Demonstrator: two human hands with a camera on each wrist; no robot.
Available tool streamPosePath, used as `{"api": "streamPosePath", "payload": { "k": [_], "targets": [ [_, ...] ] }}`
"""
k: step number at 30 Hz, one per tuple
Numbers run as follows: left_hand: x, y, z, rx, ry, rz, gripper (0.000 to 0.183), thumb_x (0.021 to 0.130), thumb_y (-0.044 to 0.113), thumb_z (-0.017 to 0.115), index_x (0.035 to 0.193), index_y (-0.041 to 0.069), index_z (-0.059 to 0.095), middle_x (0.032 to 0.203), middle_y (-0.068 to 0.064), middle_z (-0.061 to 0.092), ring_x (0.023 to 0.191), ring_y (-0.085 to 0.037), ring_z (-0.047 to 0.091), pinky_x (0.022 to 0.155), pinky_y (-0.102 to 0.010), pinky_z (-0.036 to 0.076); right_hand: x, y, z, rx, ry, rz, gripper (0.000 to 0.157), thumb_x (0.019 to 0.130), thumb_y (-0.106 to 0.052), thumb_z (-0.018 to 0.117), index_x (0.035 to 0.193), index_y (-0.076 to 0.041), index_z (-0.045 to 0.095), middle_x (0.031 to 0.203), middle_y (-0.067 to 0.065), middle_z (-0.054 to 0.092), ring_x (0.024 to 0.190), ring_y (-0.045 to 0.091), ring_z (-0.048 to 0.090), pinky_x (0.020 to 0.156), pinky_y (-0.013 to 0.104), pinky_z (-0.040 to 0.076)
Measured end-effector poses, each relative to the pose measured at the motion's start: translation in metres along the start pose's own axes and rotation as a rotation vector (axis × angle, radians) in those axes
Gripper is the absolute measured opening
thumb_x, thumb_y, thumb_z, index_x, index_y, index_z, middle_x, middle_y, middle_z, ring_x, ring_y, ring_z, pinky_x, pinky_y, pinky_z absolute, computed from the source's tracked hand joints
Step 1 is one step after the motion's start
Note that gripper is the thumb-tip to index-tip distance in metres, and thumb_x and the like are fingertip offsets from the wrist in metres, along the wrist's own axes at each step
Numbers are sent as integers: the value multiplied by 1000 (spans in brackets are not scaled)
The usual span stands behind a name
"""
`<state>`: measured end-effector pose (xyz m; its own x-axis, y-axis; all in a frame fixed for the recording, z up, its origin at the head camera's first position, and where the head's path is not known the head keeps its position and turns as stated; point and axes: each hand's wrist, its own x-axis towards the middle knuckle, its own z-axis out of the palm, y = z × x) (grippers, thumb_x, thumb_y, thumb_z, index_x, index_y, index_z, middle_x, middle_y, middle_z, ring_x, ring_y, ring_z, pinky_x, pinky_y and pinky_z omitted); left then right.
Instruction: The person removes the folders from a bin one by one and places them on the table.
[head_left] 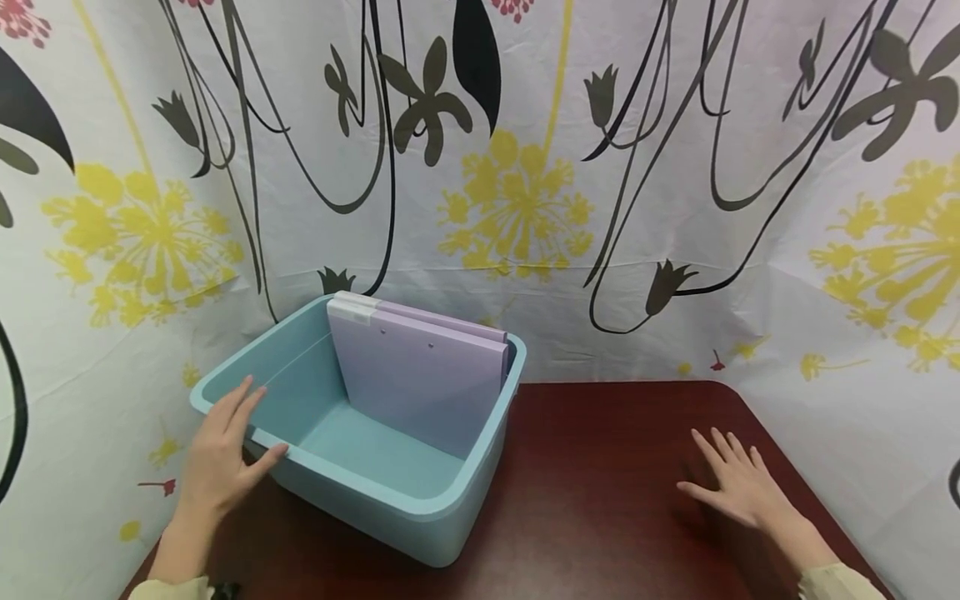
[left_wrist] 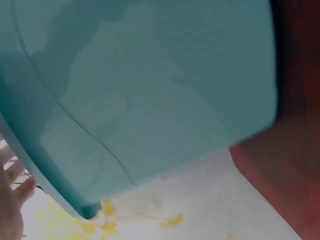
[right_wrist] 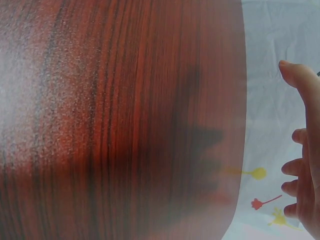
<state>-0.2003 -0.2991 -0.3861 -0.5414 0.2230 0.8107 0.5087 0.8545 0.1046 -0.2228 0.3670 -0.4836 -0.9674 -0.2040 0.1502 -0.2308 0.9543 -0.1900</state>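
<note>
A light blue plastic bin (head_left: 397,492) stands on the left part of the table, turned at an angle. Two lilac file folders (head_left: 420,375) lean upright against its back wall, one behind the other, with a clear label piece at the top left corner. My left hand (head_left: 221,454) is at the bin's front left corner, thumb and fingers spread over the rim without curling round it. From the left wrist, the hand (left_wrist: 12,205) appears just beside the bin's rim (left_wrist: 47,180). Over the table's right side, my right hand (head_left: 738,483) has its fingers spread and holds nothing.
The dark red wooden table (head_left: 600,467) extends right of the bin, with a rounded far corner. A white cloth (head_left: 540,225) printed with flowers hangs behind it and along both sides. The right hand's shadow falls on the tabletop.
</note>
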Motion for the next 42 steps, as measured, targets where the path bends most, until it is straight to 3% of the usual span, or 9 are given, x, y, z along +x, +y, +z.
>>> {"api": "streamPosePath", "payload": {
  "k": [5, 12, 20, 27, 36, 42],
  "targets": [
    [-7, -20, -1, 40, 16, -11, 88, 80, 72, 37, 131, 1, 45, 137, -20, 40, 123, -36, 38, 107, -18, 13, 1, -1, -1, 0, 3, -5, 89, 79, -55, 57, 140, 2, 27, 136, 39, 25, 122, 56, 21, 94, 67, 11],
    [-16, -35, -6, 44, -5, -79, 89, 79, 72, 40, 129, -2, 46, 135, -23, 40, 123, -40, 36, 109, -26, 15, 2, -3, -2, -3, -4, -5, 89, 79, -56, 57, 140, 2, 27, 136, 38, 25, 122, 55, 22, 94, 67, 11],
    [-20, -42, -11, 59, -78, -181, 83, 80, 62, 51, 132, -2, 40, 138, -22, 36, 129, -36, 28, 107, -43, 19, 3, -4, -2, 8, 2, -9, 89, 79, -55, 57, 142, -1, 24, 137, 38, 23, 123, 54, 20, 95, 67, 10],
    [-22, -46, -10, 50, -102, -189, 85, 81, 57, 52, 135, -7, 34, 136, -28, 35, 129, -38, 26, 110, -36, 10, 5, -7, -2, 16, 12, -17, 89, 79, -54, 58, 141, 0, 25, 137, 38, 24, 124, 55, 20, 95, 66, 10],
    [-23, -48, -9, 42, -88, -194, 88, 80, 61, 51, 131, -10, 37, 133, -30, 37, 128, -40, 27, 110, -39, 11, 12, -18, -8, 43, 38, -35, 89, 79, -55, 57, 141, 0, 24, 139, 35, 23, 125, 53, 20, 100, 63, 8],
    [-23, -47, -8, 34, -92, -207, 86, 79, 58, 54, 130, -10, 38, 133, -30, 37, 129, -39, 27, 110, -40, 11, 21, -33, -17, 43, 45, -72, 87, 79, -55, 58, 140, 0, 29, 140, 30, 28, 126, 47, 25, 99, 60, 14]
  ]
}}
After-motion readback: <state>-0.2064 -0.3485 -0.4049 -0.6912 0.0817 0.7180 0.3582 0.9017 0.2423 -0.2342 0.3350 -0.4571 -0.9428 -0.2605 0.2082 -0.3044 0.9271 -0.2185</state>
